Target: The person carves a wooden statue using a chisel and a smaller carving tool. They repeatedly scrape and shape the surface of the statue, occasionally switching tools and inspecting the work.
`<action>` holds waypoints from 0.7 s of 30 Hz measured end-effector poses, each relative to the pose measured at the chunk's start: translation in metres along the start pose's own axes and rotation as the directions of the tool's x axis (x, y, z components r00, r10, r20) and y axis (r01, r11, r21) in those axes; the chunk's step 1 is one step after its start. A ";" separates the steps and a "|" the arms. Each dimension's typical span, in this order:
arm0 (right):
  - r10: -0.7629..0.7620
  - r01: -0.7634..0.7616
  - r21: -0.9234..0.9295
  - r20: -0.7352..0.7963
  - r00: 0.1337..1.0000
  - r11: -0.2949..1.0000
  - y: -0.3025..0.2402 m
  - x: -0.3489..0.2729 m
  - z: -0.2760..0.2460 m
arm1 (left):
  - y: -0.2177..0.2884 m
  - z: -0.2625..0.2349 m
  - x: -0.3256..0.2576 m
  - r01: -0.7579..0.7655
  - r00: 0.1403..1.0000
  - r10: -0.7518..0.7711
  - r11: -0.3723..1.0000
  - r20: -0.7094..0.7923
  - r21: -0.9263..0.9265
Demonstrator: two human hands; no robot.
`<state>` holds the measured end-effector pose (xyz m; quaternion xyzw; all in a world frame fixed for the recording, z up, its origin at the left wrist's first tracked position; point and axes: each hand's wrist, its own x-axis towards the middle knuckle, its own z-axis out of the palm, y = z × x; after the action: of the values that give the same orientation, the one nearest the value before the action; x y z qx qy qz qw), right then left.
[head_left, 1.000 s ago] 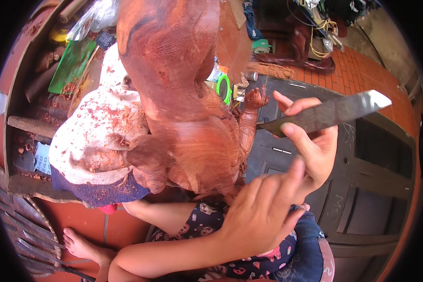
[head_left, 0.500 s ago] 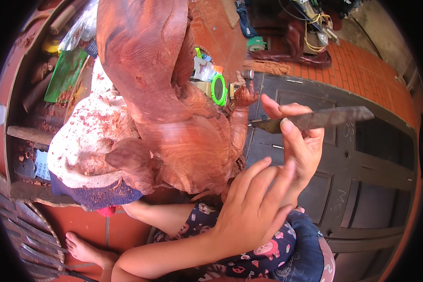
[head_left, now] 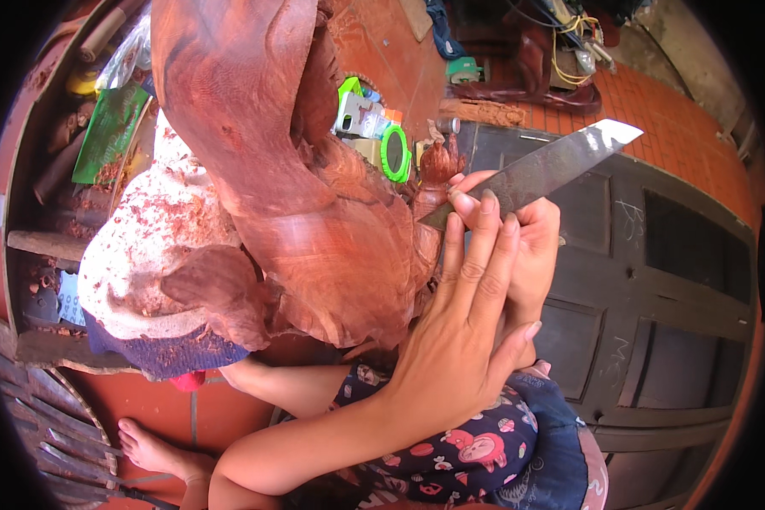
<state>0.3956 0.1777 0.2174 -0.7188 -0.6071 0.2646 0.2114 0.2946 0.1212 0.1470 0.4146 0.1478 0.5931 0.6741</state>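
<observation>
My right hand (head_left: 537,246) grips a flat steel blade (head_left: 561,163) with a slanted tip, which points up and to the right and shines at its end. Against the blade's lower edge, or just in front of it, lie the fingertips of my left hand (head_left: 459,340). Its fingers are stretched out, and it covers part of the right hand. Left of both hands stands a large reddish-brown wood carving (head_left: 314,246) with visible grain. A small carved upright part (head_left: 438,166) rises behind the blade's inner end.
A white cloth (head_left: 157,246) strewn with wood shavings lies beside the carving on a wooden stand (head_left: 51,246). A green-rimmed round item (head_left: 394,154) sits beyond it. Dark panelled doors (head_left: 586,331) lie at the right, and several metal tools (head_left: 76,450) at the lower left.
The blade has tilted, its tip rising and moving left. My right hand has moved slightly left. My left fingers have come up to the blade. The carving appears slightly farther left in view.
</observation>
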 end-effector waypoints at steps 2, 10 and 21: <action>-0.088 0.089 -0.018 0.077 0.993 0.996 0.002 0.001 -0.006 | 0.001 0.000 -0.003 0.001 1.000 -0.001 1.000 -0.006 -0.007; -0.169 0.186 -0.195 0.102 0.980 0.963 -0.008 0.006 -0.004 | 0.000 -0.001 -0.003 -0.022 0.999 0.022 1.000 -0.023 -0.013; -0.208 0.224 -0.374 0.084 0.975 0.900 -0.018 -0.002 0.002 | 0.008 0.001 -0.018 -0.009 1.000 0.009 1.000 -0.020 -0.006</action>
<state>0.3809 0.1786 0.2276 -0.6687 -0.7271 0.1314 0.0829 0.2858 0.1041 0.1485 0.4073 0.1507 0.6007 0.6713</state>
